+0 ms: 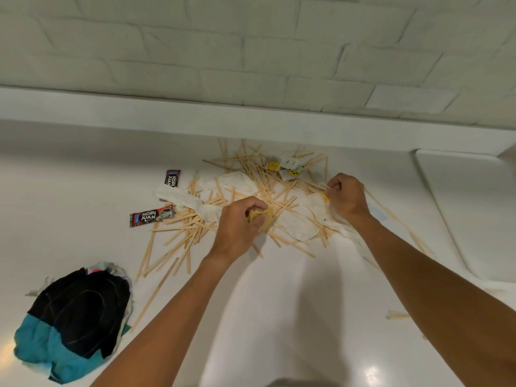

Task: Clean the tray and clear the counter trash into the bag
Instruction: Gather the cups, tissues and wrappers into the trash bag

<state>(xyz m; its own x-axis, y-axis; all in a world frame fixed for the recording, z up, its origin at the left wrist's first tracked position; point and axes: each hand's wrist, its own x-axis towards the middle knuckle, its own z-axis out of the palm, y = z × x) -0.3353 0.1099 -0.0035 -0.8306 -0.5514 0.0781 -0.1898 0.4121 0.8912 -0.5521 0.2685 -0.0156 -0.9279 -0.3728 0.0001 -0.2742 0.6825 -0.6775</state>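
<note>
The left hand (242, 225) holds a crumpled yellow wrapper (262, 217) in a closed grip, the right hand (347, 197) pinches a wooden stirrer (317, 185), so better bunch the scattered sticks (178, 236) first, then carry fistfuls to the bag (75, 317).

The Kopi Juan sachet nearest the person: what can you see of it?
The sachet is a flat glossy packet, dark red and black, with white KOPI JUAN lettering, a cup picture and a barcode at its left end. It lies on the white counter, slightly tilted, at the left edge of the stick pile, its right end meeting the sticks. Nothing grips it.
</note>
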